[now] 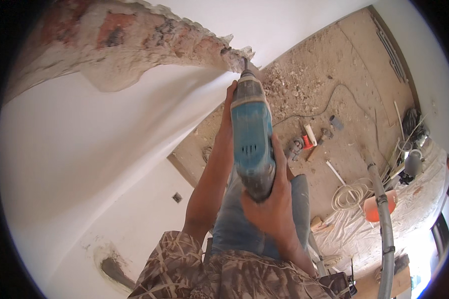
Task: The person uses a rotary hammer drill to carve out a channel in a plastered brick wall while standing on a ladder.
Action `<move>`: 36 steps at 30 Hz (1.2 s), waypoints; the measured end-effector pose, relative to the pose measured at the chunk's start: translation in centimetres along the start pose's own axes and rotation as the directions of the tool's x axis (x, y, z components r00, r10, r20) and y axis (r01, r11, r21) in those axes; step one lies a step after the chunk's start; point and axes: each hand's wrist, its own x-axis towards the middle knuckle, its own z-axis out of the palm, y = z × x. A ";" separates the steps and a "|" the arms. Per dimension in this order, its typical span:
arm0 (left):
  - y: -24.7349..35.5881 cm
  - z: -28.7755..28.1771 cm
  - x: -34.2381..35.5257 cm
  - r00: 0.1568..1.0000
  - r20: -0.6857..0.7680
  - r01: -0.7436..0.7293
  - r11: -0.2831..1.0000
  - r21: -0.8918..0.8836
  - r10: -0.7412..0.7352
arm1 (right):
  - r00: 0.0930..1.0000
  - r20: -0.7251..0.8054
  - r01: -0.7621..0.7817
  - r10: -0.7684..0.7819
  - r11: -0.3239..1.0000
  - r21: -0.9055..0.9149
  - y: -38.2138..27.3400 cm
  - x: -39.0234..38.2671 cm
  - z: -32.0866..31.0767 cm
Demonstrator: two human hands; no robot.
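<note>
Blue plastic-bodied rotary hammer drill [252, 137] is gripped two-handed, raised in front of the person and aimed up and away at the wall. Right hand [270, 202] is wrapped tight around the rear handle at the near, lower end of the tool. Left hand [229, 99] is closed on the front of the body just behind the chuck, mostly hidden by the tool; only fingers and the wrist show on its left side. Left forearm runs straight up along the tool's left flank.

Tool details: teal-blue housing, dusty, with a row of vent slots mid-body; grey-black nose section; short dark chisel bit [244, 64] at the tip. Bit tip is touching the ragged lower edge of the broken band of exposed red brick and grey mortar [134, 35] where the white plaster wall [100, 144] has been knocked away.

Around: person wears a camouflage-pattern sleeve and blue jeans. Below, a dusty bare concrete floor [334, 60] strewn with rubble near the wall, a thin black cable [334, 92] snaking across it, a red-and-white hand tool [307, 137] and a wooden-handled hammer [318, 143] lying near each other. Further right: coil of white tubing [351, 194], orange bucket [380, 205], a grey pipe [381, 209] crossing in front of the bucket, and clear plastic sheeting [414, 209].
</note>
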 end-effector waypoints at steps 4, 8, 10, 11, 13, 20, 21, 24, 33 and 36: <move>1.5 -1.2 1.2 0.993 0.116 0.022 0.998 0.065 -0.030 | 1.000 0.001 -0.007 0.007 0.997 0.081 -0.8 0.4 0.0; -1.1 -2.3 -0.3 0.999 0.033 0.034 0.999 0.017 -0.035 | 0.999 0.037 0.028 -0.031 0.997 0.066 3.5 -1.3 -0.3; -3.4 -1.6 -1.1 0.999 0.039 -0.023 0.999 0.046 0.021 | 0.999 0.014 0.047 -0.047 0.999 0.024 5.9 -2.5 -0.8; -4.6 -1.5 -1.9 0.999 -0.005 -0.032 0.999 0.044 0.032 | 0.999 0.005 0.045 -0.045 0.999 0.009 7.3 -3.9 -0.9; -6.6 -1.4 -4.0 0.992 -0.113 -0.056 0.998 0.031 0.059 | 1.000 0.005 0.030 -0.030 1.000 0.007 9.6 -6.5 -1.0; -10.0 -0.5 -6.7 0.978 -0.186 -0.079 0.995 0.069 0.090 | 0.999 -0.029 0.024 -0.025 0.999 -0.046 14.2 -12.4 -2.7; -10.0 -0.1 -7.0 0.974 -0.196 -0.098 0.990 0.100 0.116 | 0.999 -0.032 0.006 -0.007 0.999 -0.042 14.5 -12.5 -2.8; -9.1 1.0 -7.0 0.971 -0.189 -0.123 0.981 0.148 0.150 | 0.970 -0.010 0.239 -0.242 0.961 -0.138 13.5 -11.4 -3.1; -6.8 1.5 -2.9 0.963 -0.217 -0.135 0.984 0.115 0.157 | 0.984 -0.045 0.162 -0.171 0.975 -0.153 9.8 -6.2 -3.4; -5.1 1.2 -1.3 0.972 -0.191 -0.124 0.988 0.086 0.139 | 0.999 -0.049 0.000 -0.009 0.985 -0.170 7.8 -3.1 -3.2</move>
